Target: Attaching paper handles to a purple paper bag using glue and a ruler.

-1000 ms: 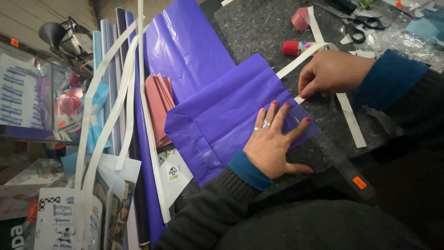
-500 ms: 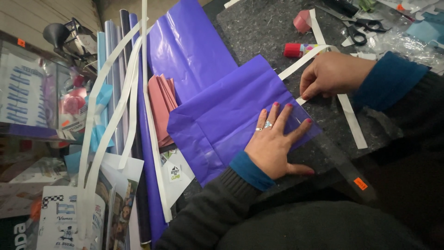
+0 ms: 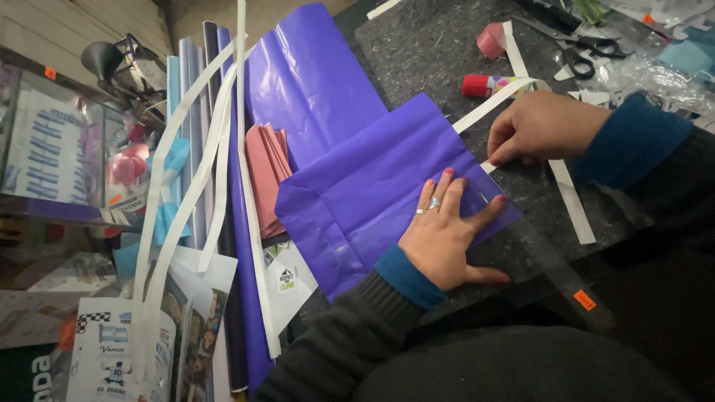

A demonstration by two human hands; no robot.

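Observation:
A folded sheet of purple paper (image 3: 372, 186) lies on a dark speckled work surface (image 3: 432, 52). My left hand (image 3: 447, 234) presses flat on its right part, fingers spread, a ring on one finger. My right hand (image 3: 540, 126) rests just past the sheet's right edge, its fingertips pinching the end of a white paper strip (image 3: 495, 104) that runs up and to the right. A clear plastic ruler (image 3: 555, 272) with an orange tag lies under my left hand's thumb side.
A longer purple sheet (image 3: 309, 82) and pink paper pieces (image 3: 268, 167) lie to the left. Long white strips (image 3: 216, 149) and rolled sheets (image 3: 195, 97) cross the left side. A red-capped glue stick (image 3: 484, 85), scissors (image 3: 585, 52) and a pink tape roll (image 3: 491, 39) sit at the back.
Both hands stay in the same places on the purple sheet and the strip. Only the view shifts slightly.

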